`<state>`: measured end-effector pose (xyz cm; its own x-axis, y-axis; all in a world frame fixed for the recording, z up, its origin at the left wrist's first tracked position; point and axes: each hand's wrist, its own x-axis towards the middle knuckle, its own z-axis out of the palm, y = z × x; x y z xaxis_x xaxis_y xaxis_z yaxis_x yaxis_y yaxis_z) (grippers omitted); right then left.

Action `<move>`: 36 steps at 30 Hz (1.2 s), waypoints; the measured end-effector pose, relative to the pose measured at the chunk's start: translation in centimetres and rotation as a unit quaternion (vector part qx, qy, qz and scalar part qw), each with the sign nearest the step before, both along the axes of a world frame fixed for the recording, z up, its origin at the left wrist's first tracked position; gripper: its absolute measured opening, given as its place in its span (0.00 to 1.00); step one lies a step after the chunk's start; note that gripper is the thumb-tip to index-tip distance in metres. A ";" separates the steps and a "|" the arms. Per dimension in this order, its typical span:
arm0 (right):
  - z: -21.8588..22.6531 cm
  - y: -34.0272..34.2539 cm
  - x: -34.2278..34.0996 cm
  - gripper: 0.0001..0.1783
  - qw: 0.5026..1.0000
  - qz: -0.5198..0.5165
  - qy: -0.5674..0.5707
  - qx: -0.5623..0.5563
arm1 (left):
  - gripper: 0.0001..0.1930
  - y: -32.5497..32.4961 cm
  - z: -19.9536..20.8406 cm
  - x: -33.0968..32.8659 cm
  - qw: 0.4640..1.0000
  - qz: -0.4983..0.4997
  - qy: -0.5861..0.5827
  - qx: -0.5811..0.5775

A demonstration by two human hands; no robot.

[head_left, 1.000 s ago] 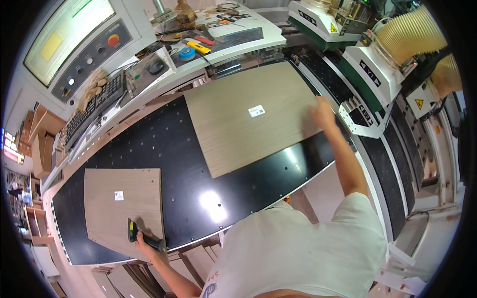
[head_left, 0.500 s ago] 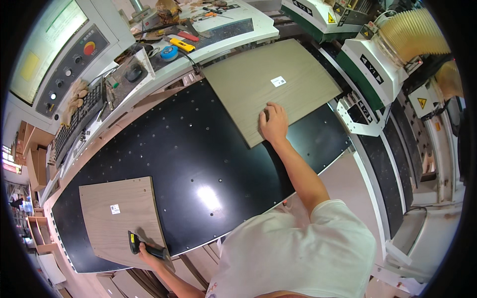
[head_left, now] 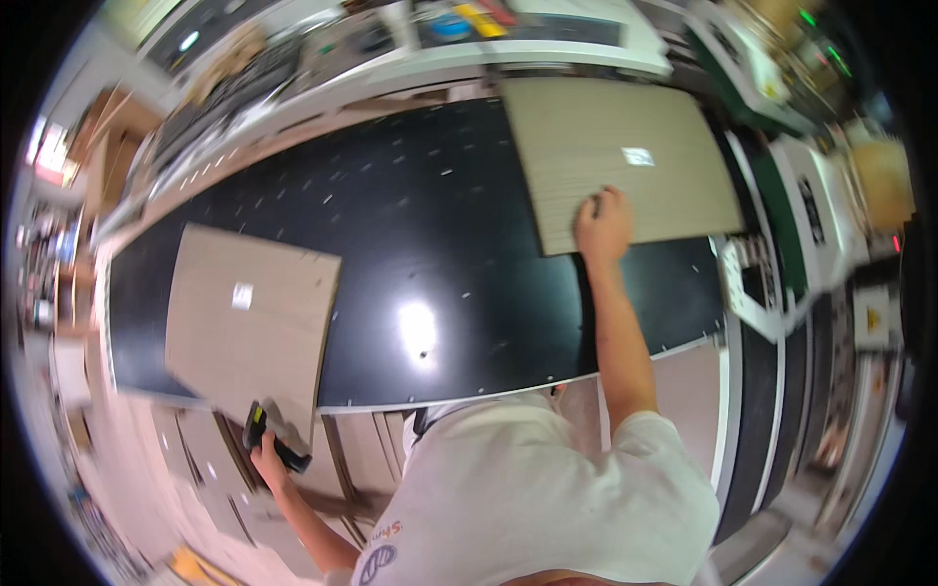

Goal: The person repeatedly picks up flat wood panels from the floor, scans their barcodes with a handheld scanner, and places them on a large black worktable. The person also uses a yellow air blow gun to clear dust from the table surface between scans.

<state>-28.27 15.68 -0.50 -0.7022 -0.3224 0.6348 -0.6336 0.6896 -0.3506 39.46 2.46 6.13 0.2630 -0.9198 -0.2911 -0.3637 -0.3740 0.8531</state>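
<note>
My left hand (head_left: 267,463) is closed round the grip of a black handheld barcode scanner (head_left: 277,441) with a yellow label. The scanner is at the near end of a light brown wood panel (head_left: 249,337) bearing a small white label. That panel lies at the left of the black tabletop, its near corner jutting past the front edge. My right hand (head_left: 605,227) rests on the near left part of a second, olive-brown panel (head_left: 674,117), also with a white label. Its thumb and fingers look apart, though motion blurs them.
The black worktable (head_left: 430,264) is dotted with small holes. Beyond it, a white bench holds a keyboard (head_left: 230,88), blue tape (head_left: 450,26) and a yellow tool (head_left: 481,20). White-and-green machine heads (head_left: 811,200) stand at the right. Several panels (head_left: 366,449) stand below the front edge.
The view has swung, so the table and panels sit higher in it, and it is now blurred. My left hand keeps the scanner by the left panel; my right hand stays on the right panel.
</note>
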 end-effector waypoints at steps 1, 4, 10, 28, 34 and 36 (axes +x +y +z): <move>-0.6 0.4 -0.4 0.11 1.000 0.002 0.007 0.012 | 0.14 1.2 -1.2 2.9 1.000 0.011 0.002 0.001; -0.1 0.3 0.2 0.13 1.000 0.017 -0.002 0.026 | 0.14 3.6 -2.7 5.5 0.984 0.080 0.138 0.075; -0.2 0.3 0.0 0.17 0.996 0.029 -0.023 0.078 | 0.20 4.4 -4.2 2.2 0.971 0.098 0.210 0.061; 4.9 8.6 33.4 0.20 0.835 0.444 -0.265 0.190 | 0.17 33.7 -4.1 11.8 0.971 0.123 0.206 0.009; -0.7 18.6 40.0 0.24 0.587 0.544 -0.543 0.253 | 0.16 52.6 -3.5 14.0 0.958 0.145 0.245 -0.041; -1.2 22.6 41.2 0.24 0.573 0.553 -0.539 0.276 | 0.20 58.4 0.0 14.7 0.947 0.129 0.263 -0.130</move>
<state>12.94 38.26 -1.74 0.2365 -0.8905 -0.3886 -0.4103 0.2710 -0.8708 54.17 60.82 6.16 0.3707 -0.9032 -0.2163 0.2113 -0.1447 0.9666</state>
